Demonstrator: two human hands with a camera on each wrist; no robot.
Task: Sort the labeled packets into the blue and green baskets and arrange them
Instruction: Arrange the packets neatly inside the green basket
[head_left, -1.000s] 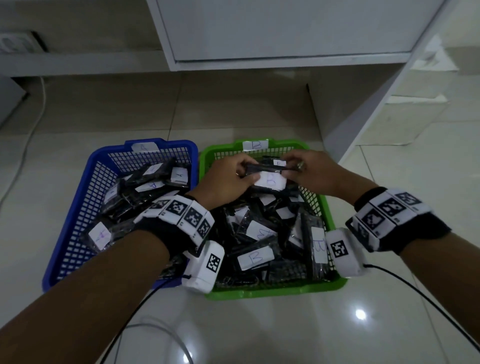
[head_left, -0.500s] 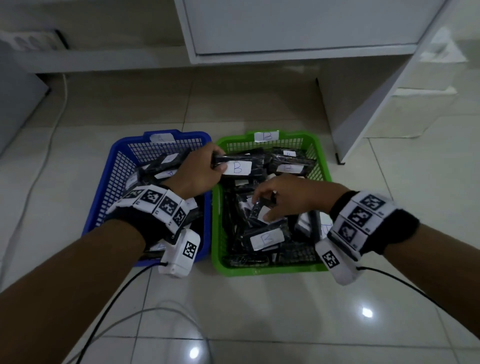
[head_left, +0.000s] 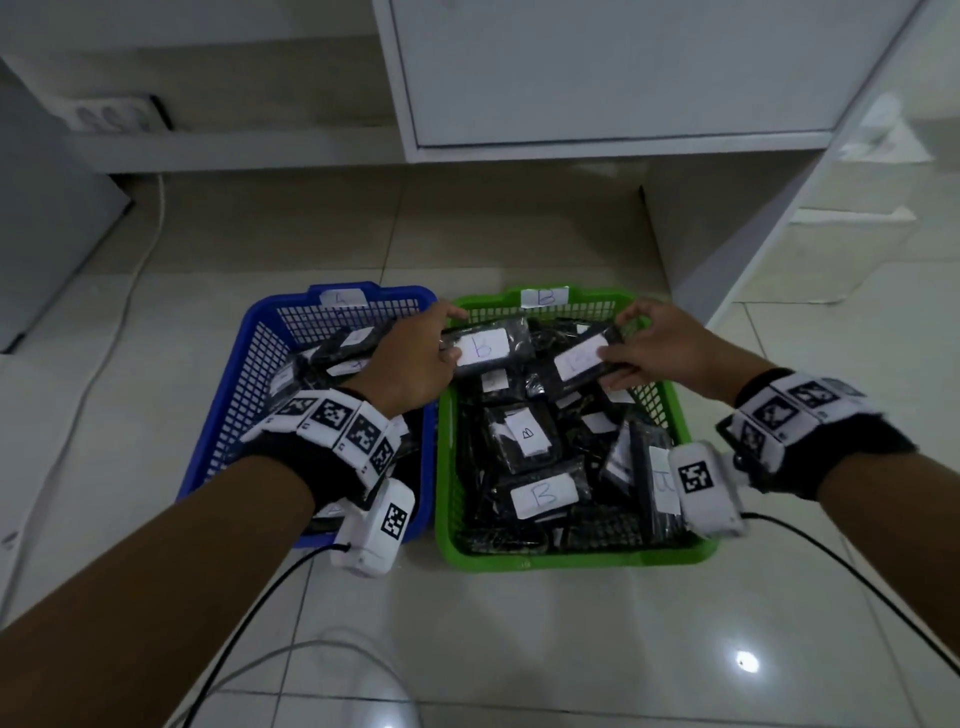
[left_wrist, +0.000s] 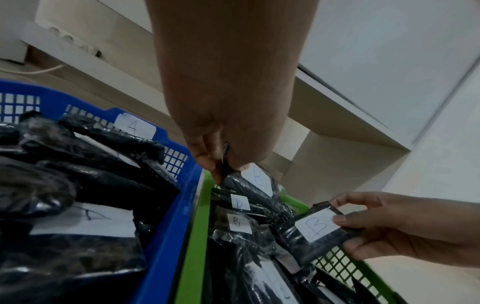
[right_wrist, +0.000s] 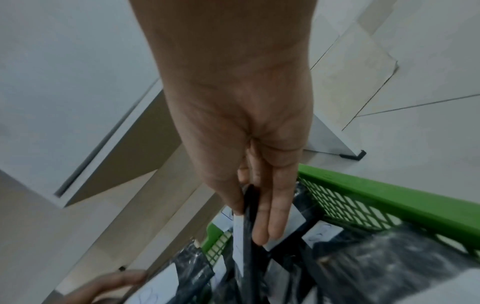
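Observation:
A blue basket (head_left: 244, 374) tagged A and a green basket (head_left: 670, 410) tagged B sit side by side on the floor, both full of black packets with white labels. My left hand (head_left: 415, 358) pinches a packet marked B (head_left: 488, 348) at the far left of the green basket. My right hand (head_left: 654, 348) pinches another B packet (head_left: 584, 361) at the far right, tilted. In the left wrist view the left hand (left_wrist: 221, 160) grips its packet (left_wrist: 249, 183) by the edge, and the right hand's packet (left_wrist: 314, 230) shows clearly. The right wrist view shows the right hand's fingers (right_wrist: 272, 216) clamped on a thin black packet (right_wrist: 249, 222).
A white cabinet (head_left: 623, 78) stands just behind the baskets, its side panel (head_left: 737, 223) reaching the floor at the right. A power strip (head_left: 109, 114) and a white cable (head_left: 130, 291) lie at the back left. Black wrist cables (head_left: 260, 613) trail over the glossy tiles in front.
My right hand has lifted a B packet from the middle of the green basket to its far right. The left hand still holds its B packet at the far left.

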